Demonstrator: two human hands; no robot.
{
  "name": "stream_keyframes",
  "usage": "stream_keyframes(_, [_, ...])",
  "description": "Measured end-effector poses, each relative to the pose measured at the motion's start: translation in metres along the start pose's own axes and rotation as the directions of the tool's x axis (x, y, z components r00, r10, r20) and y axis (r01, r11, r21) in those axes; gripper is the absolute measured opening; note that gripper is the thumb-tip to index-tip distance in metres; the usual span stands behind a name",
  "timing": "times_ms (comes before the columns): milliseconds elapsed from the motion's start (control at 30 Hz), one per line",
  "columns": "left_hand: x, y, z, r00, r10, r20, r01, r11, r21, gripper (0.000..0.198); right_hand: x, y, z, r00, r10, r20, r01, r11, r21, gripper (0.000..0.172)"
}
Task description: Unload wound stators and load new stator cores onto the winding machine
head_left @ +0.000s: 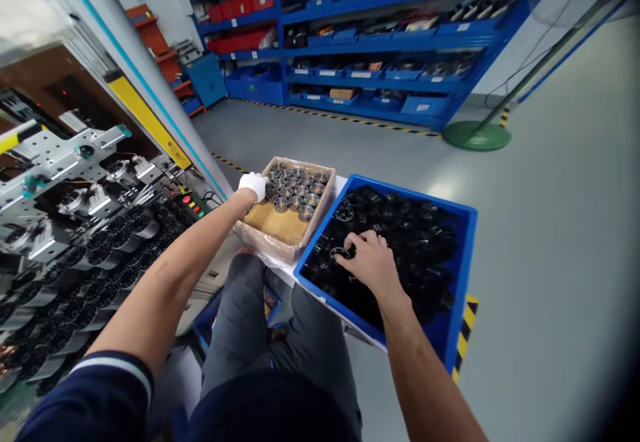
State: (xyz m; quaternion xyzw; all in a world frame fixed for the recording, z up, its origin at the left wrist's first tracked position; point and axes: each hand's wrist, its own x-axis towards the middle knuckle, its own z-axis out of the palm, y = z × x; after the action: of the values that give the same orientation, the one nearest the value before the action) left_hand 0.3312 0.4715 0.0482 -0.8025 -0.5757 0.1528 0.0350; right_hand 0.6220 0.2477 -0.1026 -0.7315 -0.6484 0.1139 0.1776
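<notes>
Our right hand (pixel 373 259) has its fingers clamped on a black ring (pixel 342 253) in the blue bin (pixel 463 269); our gloved left hand (pixel 253 184), fingers together, touches the silver rings (pixel 297 192) far left.

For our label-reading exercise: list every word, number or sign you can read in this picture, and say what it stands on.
No text can be read.
White labels on the blue shelf bins: too small and blurred.
Control panel by the machine: buttons only, any markings too small.
Cardboard box and blue crate: no print visible.
</notes>
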Motion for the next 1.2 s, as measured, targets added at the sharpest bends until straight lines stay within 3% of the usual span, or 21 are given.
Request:
stream_keyframes(167, [0.031,-0.003,0.009,0.986,0.02,0.165,-0.041,0.991,0.125,0.043,-0.002,0.002,0.001,1.0,-0.005,0.016,0.004,0.998,0.063,0.038])
stream_keyframes(300, [0.035,-0.005,0.01,0.988,0.022,0.151,-0.04,0.992,0.115,0.04,-0.002,0.005,0.001,1.0,-0.006,0.025,0.004,0.996,0.092,0.043])
stream_keyframes(400, [0.024,-0.012,0.005,0.998,0.021,0.065,-0.023,0.999,0.031,0.038,0.0,0.008,0.001,0.999,-0.009,0.033,0.006,0.994,0.111,0.042])
stream_keyframes(500, [0.001,-0.028,-0.007,0.995,0.007,-0.102,-0.019,0.993,-0.115,0.035,0.001,0.012,0.001,0.998,-0.026,0.059,0.018,0.99,0.138,0.041])
stream_keyframes(633, [-0.056,-0.04,-0.011,0.939,-0.054,-0.339,-0.08,0.927,-0.368,0.052,0.0,0.014,-0.004,0.996,-0.033,0.085,0.019,0.986,0.164,0.04])
stream_keyframes(700, [-0.101,-0.033,0.001,0.932,-0.077,-0.355,-0.169,0.773,-0.611,0.054,-0.002,0.014,-0.011,0.995,-0.027,0.093,0.012,0.986,0.166,0.039])
stream_keyframes(733, [-0.128,-0.027,0.012,0.944,-0.101,-0.313,-0.226,0.493,-0.841,0.061,-0.003,0.014,-0.015,0.995,-0.027,0.096,0.011,0.986,0.165,0.038])
stream_keyframes(767, [-0.157,-0.018,0.026,0.974,-0.049,-0.222,-0.215,0.121,-0.969,0.069,-0.004,0.014,-0.019,0.995,-0.028,0.098,0.012,0.986,0.164,0.037])
stream_keyframes(800, [-0.187,-0.009,0.043,0.99,0.065,-0.122,-0.108,-0.186,-0.977,0.074,-0.006,0.014,-0.023,0.995,-0.032,0.1,0.015,0.987,0.162,0.038])
stream_keyframes(833, [-0.216,0.002,0.062,0.984,0.173,-0.038,0.034,-0.396,-0.918,0.076,-0.007,0.013,-0.026,0.994,-0.037,0.101,0.02,0.987,0.16,0.038])
stream_keyframes(867, [-0.244,0.012,0.082,0.966,0.255,0.048,0.18,-0.526,-0.831,0.073,-0.01,0.013,-0.028,0.994,-0.041,0.101,0.024,0.987,0.157,0.037])
stream_keyframes(933, [-0.292,0.034,0.124,0.921,0.331,0.206,0.383,-0.666,-0.64,0.064,-0.016,0.012,-0.03,0.994,-0.041,0.097,0.026,0.989,0.145,0.035])
stream_keyframes(967, [-0.312,0.043,0.143,0.901,0.348,0.26,0.433,-0.682,-0.589,0.066,-0.02,0.011,-0.029,0.995,-0.036,0.09,0.024,0.991,0.134,0.033])
stream_keyframes(1100, [-0.366,0.066,0.204,0.869,0.349,0.351,0.494,-0.658,-0.568,0.076,-0.037,0.002,-0.022,0.999,0.032,0.022,-0.033,0.998,0.051,0.037])
stream_keyframes(1200, [-0.39,0.061,0.23,0.864,0.336,0.375,0.502,-0.623,-0.6,0.065,-0.042,-0.006,-0.02,0.997,0.071,-0.005,-0.071,0.997,0.007,0.052])
